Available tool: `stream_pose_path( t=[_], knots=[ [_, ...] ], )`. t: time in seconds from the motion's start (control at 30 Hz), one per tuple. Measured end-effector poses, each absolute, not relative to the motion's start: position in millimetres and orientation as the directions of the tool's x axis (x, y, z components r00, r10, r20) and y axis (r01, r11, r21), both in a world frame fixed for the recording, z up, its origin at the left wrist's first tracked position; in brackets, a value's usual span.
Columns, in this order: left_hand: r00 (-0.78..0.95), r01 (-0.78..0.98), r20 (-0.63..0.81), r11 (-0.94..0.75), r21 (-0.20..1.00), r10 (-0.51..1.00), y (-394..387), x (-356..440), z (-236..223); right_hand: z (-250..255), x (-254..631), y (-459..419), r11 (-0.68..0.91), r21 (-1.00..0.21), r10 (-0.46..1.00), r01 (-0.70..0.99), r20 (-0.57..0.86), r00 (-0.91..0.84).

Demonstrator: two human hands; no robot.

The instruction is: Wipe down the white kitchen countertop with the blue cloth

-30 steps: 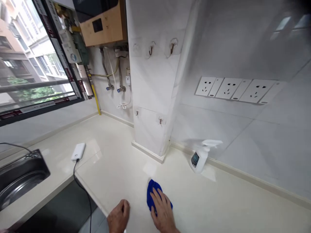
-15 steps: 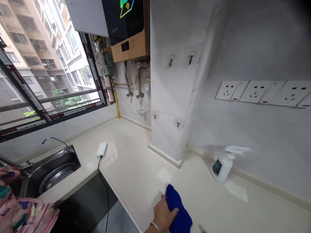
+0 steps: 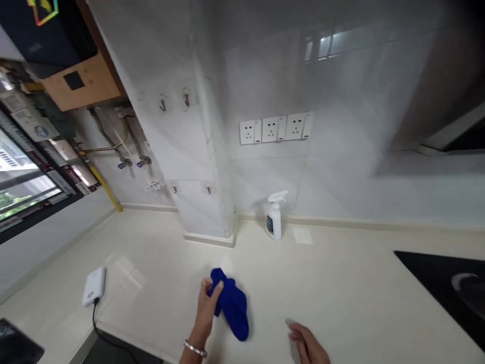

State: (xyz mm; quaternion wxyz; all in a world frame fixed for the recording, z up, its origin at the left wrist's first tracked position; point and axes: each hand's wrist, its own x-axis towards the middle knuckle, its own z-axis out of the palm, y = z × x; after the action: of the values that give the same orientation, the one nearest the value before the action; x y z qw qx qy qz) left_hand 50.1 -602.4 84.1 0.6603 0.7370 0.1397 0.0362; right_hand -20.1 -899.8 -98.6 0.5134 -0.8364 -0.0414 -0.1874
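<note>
A dark blue cloth (image 3: pixel 234 306) lies bunched on the cream countertop (image 3: pixel 341 293). My left hand (image 3: pixel 208 303), with a silver bangle at the wrist, pinches the cloth's left edge between thumb and fingers. To the right, my right hand (image 3: pixel 308 344) rests at or just over the counter near the bottom of the view, holding nothing, its fingers loosely stretched and partly cut off by the frame. Beyond both hands, a white spray bottle (image 3: pixel 275 220) with a dark label stands upright against the wall.
A black cooktop (image 3: pixel 450 288) is at the right. A white power bank (image 3: pixel 94 285) with a black cable (image 3: pixel 98 328) lies left, near the sink's edge (image 3: pixel 17 344). A pillar with hooks (image 3: pixel 204 212) juts out behind the cloth. Wall sockets (image 3: pixel 271 130) sit above the bottle.
The view has swung right, bringing the cooktop and more of my right hand into sight. My left hand now pinches the cloth's edge instead of lying over it.
</note>
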Motion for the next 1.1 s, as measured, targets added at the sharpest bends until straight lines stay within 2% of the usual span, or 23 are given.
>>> stream_pose_path(
  t=[0.1, 0.17, 0.2, 0.27, 0.33, 0.4, 0.47, 0.53, 0.57, 0.6, 0.7, 0.73, 0.8, 0.97, 1.03, 1.1],
  knots=[
    [0.943, 0.153, -0.204, 0.200, 0.968, 0.265, -584.4, 65.3, 135.0, -92.1, -23.8, -894.9, -0.481, -0.829, -0.125, 0.285, 0.387, 0.914],
    [0.951, 0.109, -0.161, 0.203, 0.973, 0.265, -569.0, 77.0, 164.3, -84.4, -25.8, -891.5, -0.491, -0.826, -0.138, 0.278, 0.388, 0.911],
    [0.952, 0.061, -0.095, 0.123, 0.991, 0.290, -560.4, 83.1, 175.3, -80.8, -26.4, -890.1, -0.496, -0.823, -0.144, 0.277, 0.392, 0.909],
    [0.931, -0.065, 0.129, -0.192, 0.979, 0.341, -543.8, 93.7, 188.0, -75.3, -26.7, -888.5, -0.502, -0.817, -0.147, 0.283, 0.403, 0.904],
    [0.890, -0.169, 0.363, -0.541, 0.824, 0.275, -532.6, 98.2, 187.2, -72.7, -26.6, -888.2, -0.502, -0.817, -0.151, 0.283, 0.406, 0.901],
    [0.878, -0.230, 0.460, -0.725, 0.649, 0.134, -529.4, 93.9, 174.5, -72.4, -26.7, -888.8, -0.498, -0.824, -0.152, 0.270, 0.390, 0.908],
    [0.935, -0.272, 0.350, -0.744, 0.610, -0.055, -529.9, 83.9, 155.6, -73.3, -27.2, -889.6, -0.496, -0.832, -0.152, 0.249, 0.365, 0.919],
    [0.970, -0.228, 0.101, -0.690, 0.687, -0.220, -526.4, 75.8, 138.7, -73.9, -27.7, -890.2, -0.495, -0.834, -0.141, 0.244, 0.354, 0.925],
    [0.974, -0.161, 0.010, -0.665, 0.730, -0.225, -521.6, 75.0, 132.8, -73.9, -28.0, -890.3, -0.494, -0.833, -0.136, 0.248, 0.356, 0.924],
    [0.986, -0.089, -0.023, -0.642, 0.761, -0.164, -514.9, 77.1, 128.7, -73.7, -28.3, -890.5, -0.494, -0.832, -0.131, 0.254, 0.360, 0.924],
    [0.966, 0.072, 0.088, -0.579, 0.812, 0.244, -497.2, 98.0, 119.0, -71.7, -29.4, -890.5, -0.495, -0.830, -0.122, 0.257, 0.359, 0.925],
    [0.933, 0.098, 0.127, -0.578, 0.810, 0.336, -497.1, 106.6, 112.9, -71.1, -29.9, -890.5, -0.497, -0.830, -0.123, 0.252, 0.355, 0.927],
    [0.902, 0.132, 0.165, -0.619, 0.774, 0.399, -512.1, 118.8, 91.6, -71.3, -30.6, -890.5, -0.506, -0.829, -0.126, 0.239, 0.345, 0.930],
    [0.909, 0.145, 0.215, -0.754, 0.641, 0.358, -606.1, 98.0, 7.5, -82.1, -29.0, -894.1, -0.533, -0.812, -0.121, 0.239, 0.353, 0.928],
    [0.940, 0.113, 0.234, -0.873, 0.474, 0.249, -633.5, 78.5, -16.2, -86.8, -27.7, -896.6, -0.536, -0.810, -0.125, 0.238, 0.354, 0.927],
    [0.982, -0.012, 0.176, -0.922, 0.388, 0.062, -643.0, 64.2, -27.7, -87.7, -27.2, -898.6, -0.535, -0.821, -0.148, 0.198, 0.322, 0.935]
  ],
)
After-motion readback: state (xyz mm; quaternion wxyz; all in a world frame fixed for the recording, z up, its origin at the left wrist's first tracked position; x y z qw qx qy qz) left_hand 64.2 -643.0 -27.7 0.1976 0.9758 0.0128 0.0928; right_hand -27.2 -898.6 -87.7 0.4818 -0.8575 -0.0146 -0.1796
